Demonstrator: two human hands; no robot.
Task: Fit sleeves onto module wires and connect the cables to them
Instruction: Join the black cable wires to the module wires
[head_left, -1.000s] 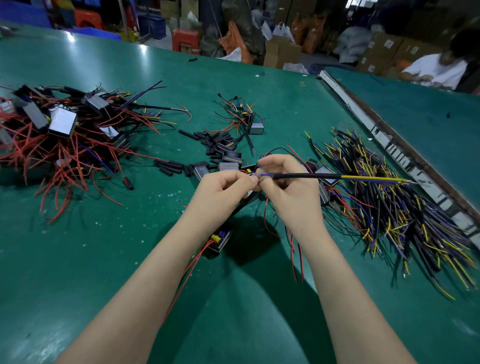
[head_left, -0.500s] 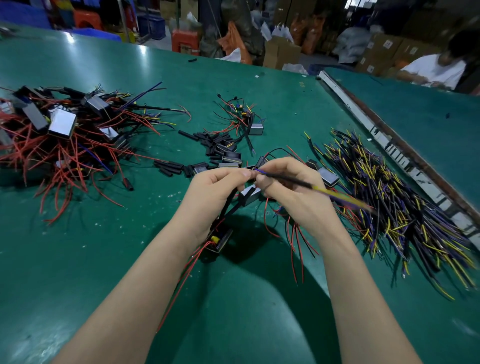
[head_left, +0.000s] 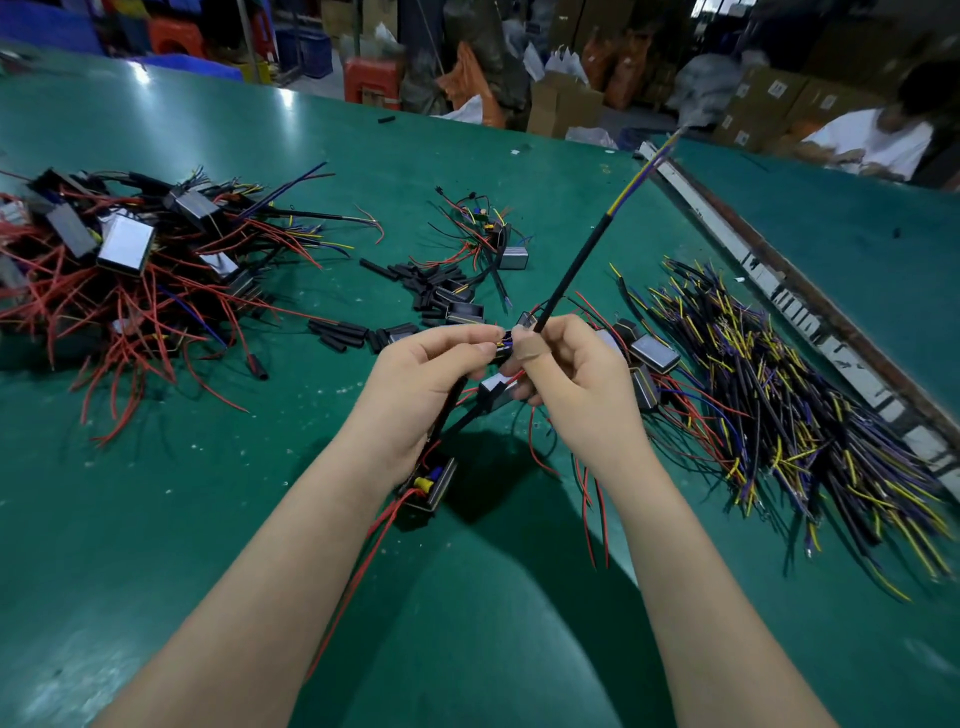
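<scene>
My left hand (head_left: 421, 379) and my right hand (head_left: 576, 384) meet above the green table (head_left: 208, 519). The right hand pinches a black cable (head_left: 576, 265) with yellow and blue end wires, which sticks up and away to the right. The left hand pinches the thin wires of a small black module (head_left: 431, 486) that hangs under my left wrist with red wires trailing. A second grey module (head_left: 496, 392) shows between the two hands. The joint itself is hidden by my fingertips.
A heap of modules with red wires (head_left: 119, 280) lies at the left. Loose black sleeves (head_left: 415, 283) lie behind my hands, with more modules (head_left: 511, 254). A large pile of black, yellow and blue cables (head_left: 779, 405) fills the right. A person in white (head_left: 872, 140) sits far right.
The cable in my right hand has swung from pointing sideways to the right to pointing up and away. Both hands have stayed together at the same spot.
</scene>
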